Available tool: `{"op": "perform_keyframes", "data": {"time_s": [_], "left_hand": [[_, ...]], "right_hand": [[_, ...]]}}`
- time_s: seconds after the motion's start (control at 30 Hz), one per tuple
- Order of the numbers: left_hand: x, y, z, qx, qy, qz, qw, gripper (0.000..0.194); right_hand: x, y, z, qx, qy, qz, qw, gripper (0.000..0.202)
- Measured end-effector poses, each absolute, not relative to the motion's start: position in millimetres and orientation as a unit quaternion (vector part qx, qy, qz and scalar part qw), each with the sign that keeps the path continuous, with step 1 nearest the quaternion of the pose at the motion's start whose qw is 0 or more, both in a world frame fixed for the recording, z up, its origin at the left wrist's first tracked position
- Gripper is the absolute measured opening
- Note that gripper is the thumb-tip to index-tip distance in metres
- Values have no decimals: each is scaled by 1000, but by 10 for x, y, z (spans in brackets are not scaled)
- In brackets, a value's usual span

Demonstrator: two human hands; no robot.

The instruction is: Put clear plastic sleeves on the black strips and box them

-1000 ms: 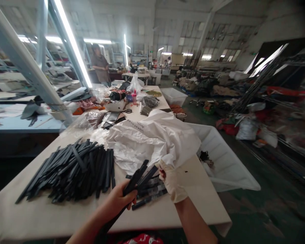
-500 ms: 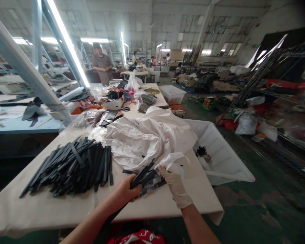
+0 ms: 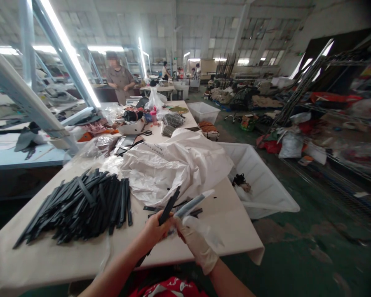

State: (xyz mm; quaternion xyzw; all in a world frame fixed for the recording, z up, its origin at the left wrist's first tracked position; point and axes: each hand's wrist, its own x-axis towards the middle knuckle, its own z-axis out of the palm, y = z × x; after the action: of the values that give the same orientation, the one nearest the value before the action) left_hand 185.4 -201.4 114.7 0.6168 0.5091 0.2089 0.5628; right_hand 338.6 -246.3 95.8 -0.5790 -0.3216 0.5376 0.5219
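My bare left hand (image 3: 157,229) is closed around a few flat black strips (image 3: 170,203), which slant up past the fingers and down below the wrist. Against its fingertips, my gloved right hand (image 3: 198,244) pinches thin clear plastic film (image 3: 207,231). A greyish strip (image 3: 190,206), seemingly covered by film, pokes up between the hands; which hand bears it I cannot tell. More black strips lie on the table just behind the hands. To the left is a large heap of black strips (image 3: 86,206) on the cream-covered table (image 3: 231,235).
Behind the hands lies a crumpled white sack (image 3: 170,165). A white plastic bin (image 3: 266,181) stands against the table's right side. Farther back are scissors (image 3: 146,133) and bagged items. A metal post (image 3: 34,95) slants up at left. A co-worker (image 3: 120,80) stands beyond.
My right hand has moved left and down to meet my left hand, bringing the plastic film with it. The greyish strip now rises between them. The view has shifted slightly to the right.
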Motion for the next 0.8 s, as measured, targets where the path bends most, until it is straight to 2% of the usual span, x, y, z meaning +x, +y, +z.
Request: {"op": "perform_keyframes", "data": {"time_s": [0.13, 0.33, 0.47, 0.63, 0.8], "left_hand": [[1863, -2071, 923, 644, 523, 148, 538, 30], [2010, -2114, 661, 688, 509, 135, 500, 24], [1919, -2176, 532, 720, 500, 65, 478, 22], [1933, -2121, 352, 795, 506, -1, 334, 19], [2012, -1663, 198, 841, 494, -68, 209, 17]], "right_hand": [[3477, -2408, 842, -521, -141, 551, 637, 42], [3396, -2482, 460, -495, -92, 634, 587, 47], [3432, -2575, 313, -483, -29, 613, 625, 48], [3288, -2627, 9, -486, 15, 641, 595, 50], [3541, -2468, -329, -482, 54, 594, 642, 27]]}}
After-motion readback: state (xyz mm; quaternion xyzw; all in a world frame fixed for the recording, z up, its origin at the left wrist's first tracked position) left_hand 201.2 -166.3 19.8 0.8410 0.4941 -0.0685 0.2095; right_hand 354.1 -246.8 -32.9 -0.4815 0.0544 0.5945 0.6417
